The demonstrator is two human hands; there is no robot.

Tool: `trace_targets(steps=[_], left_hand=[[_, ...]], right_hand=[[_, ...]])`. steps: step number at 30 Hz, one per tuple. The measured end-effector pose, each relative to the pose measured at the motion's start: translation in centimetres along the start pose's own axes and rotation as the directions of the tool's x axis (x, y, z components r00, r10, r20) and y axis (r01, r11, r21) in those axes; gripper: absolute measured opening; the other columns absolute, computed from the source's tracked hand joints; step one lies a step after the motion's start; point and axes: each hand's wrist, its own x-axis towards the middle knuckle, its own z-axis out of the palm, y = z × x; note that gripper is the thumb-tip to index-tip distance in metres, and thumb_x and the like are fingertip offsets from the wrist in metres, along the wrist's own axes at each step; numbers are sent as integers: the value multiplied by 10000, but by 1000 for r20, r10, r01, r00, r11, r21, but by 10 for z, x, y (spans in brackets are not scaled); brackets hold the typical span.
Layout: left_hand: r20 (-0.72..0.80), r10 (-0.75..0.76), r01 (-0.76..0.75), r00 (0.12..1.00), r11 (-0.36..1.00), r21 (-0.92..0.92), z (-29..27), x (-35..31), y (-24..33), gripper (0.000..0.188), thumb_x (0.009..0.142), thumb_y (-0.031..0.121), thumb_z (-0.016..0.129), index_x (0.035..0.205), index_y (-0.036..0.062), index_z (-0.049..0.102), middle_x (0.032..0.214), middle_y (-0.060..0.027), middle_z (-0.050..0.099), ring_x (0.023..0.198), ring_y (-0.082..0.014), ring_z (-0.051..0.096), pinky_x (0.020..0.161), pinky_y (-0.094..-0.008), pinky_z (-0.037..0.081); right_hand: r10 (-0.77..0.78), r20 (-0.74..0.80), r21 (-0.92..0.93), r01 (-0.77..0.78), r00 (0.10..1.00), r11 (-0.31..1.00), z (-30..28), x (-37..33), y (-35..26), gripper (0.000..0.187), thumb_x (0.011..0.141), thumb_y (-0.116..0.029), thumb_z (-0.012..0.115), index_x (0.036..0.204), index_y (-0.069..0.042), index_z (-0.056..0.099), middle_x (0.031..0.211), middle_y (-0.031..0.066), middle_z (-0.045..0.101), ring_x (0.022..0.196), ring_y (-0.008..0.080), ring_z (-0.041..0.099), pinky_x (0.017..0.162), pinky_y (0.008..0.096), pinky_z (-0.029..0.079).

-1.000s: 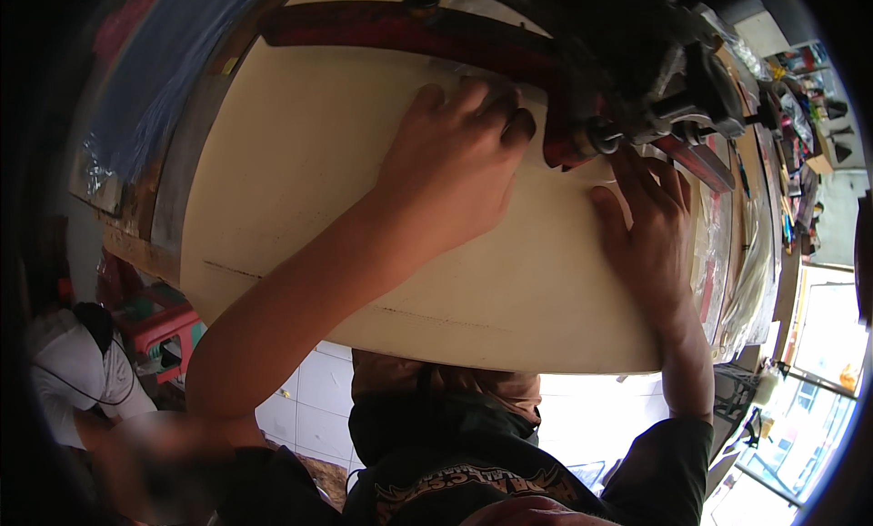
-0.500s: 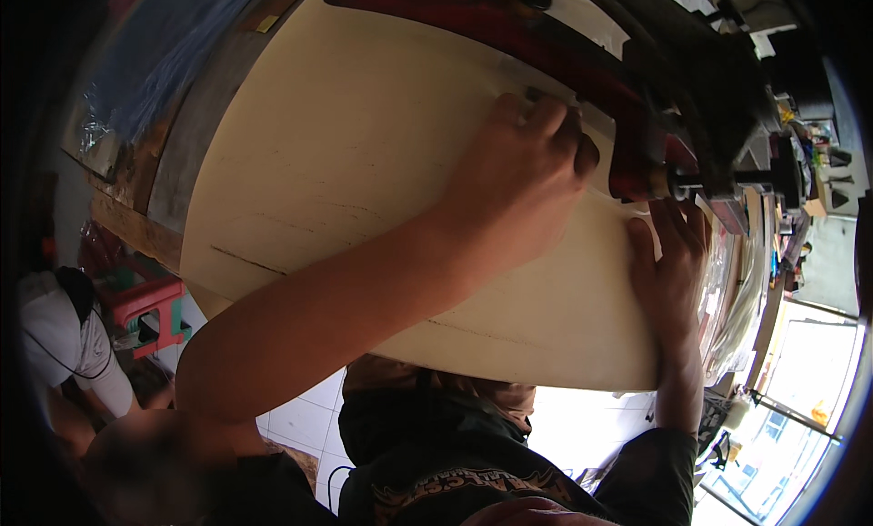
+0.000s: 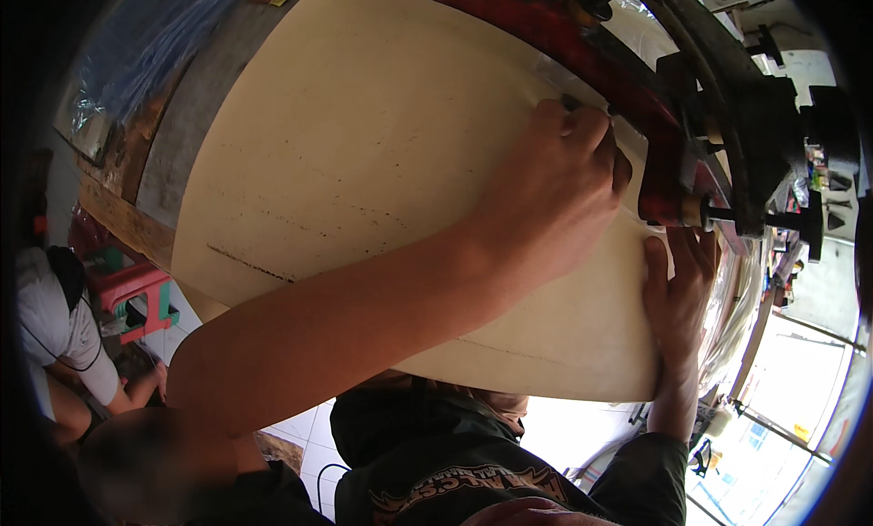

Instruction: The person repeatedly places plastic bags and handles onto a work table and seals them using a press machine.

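Basically mid-job imo, only got the head cam to go on. Sheet (image 3: pixel 346 99) (cream, big) is laid out on the bench (image 3: pixel 177 167), w/ its far edge up by the red bar (image 3: pixel 555 35); can't tell if they touch. Black clamp (image 3: pixel 768 153) sits at the bar's R end. So setup looks done, and nothing's lifted off afaict.

L hand (image 3: pixel 564 180) is on the far part of the sheet, right by the bar, fingers curled in tight. Tiny dark bit (image 3: pixel 571 101) shows at the tips, idk if it's gripped or just beside them. Clear strip (image 3: pixel 559 71) is near there too, next to the bar.

R hand (image 3: pixel 677 299) is at the sheet's R end, thumb spread wide from the fingers, tips hidden by the bar, so can't confirm contact there.

As for what's left: the sheet's not clean rn, there's a dark line (image 3: pixel 250 263) lower L plus scattered specks (image 3: pixel 336 203) mid-sheet. Beyond that, can't tell how much remains tbh.
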Motion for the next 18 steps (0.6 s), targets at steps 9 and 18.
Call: trace_targets(steps=[9,18], left_hand=[[10,-1,1,1000,1000,17,0,0,2,252,801,220,637,973,60,728,1163,-114,709,1051,-192,545,811,-365,459],[1,-5,5,1000,999,44,-1,1,3,233,798,227,647,950,68,724,1080,-87,709,1026,-189,539,796,-354,455]], right_hand=[[-12,-6,-8,12,1000,1000,1,-2,1,313,947,-189,613,1141,52,664,1047,193,699,1122,372,566,967,494,393],[-4,9,-13,4,1000,1000,1,-3,3,350,959,-217,614,1169,58,668,1098,205,697,1128,377,572,978,496,396]])
